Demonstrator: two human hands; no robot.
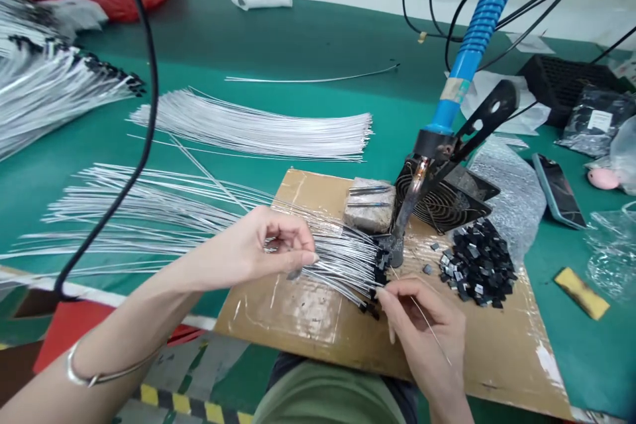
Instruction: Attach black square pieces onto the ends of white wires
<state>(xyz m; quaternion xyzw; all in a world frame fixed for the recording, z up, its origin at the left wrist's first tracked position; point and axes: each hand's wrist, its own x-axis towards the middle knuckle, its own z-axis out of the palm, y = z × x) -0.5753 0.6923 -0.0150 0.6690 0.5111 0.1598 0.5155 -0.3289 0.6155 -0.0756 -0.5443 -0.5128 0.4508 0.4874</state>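
Note:
My left hand (278,245) is pinched over a spread of white wires (342,255) with black ends, its thumb and finger on a thin wire. My right hand (422,328) pinches near the black ends at the spread's right side, and a thin solder-like wire (430,328) runs through it. Just above the right hand is the tip of a blue-handled soldering iron (464,73), held tilted in a black stand. A grey block (370,205) sits left of the iron. Small black parts (477,265) form a pile to the right, all on a brown board (293,311).
Another white wire bundle (268,126) lies behind, with more wires (44,86) at far left. A black cable (152,79) hangs at left. Right of the board are a phone (559,191), a yellow sponge (581,293) and plastic bags. A fan (442,195) stands behind the iron.

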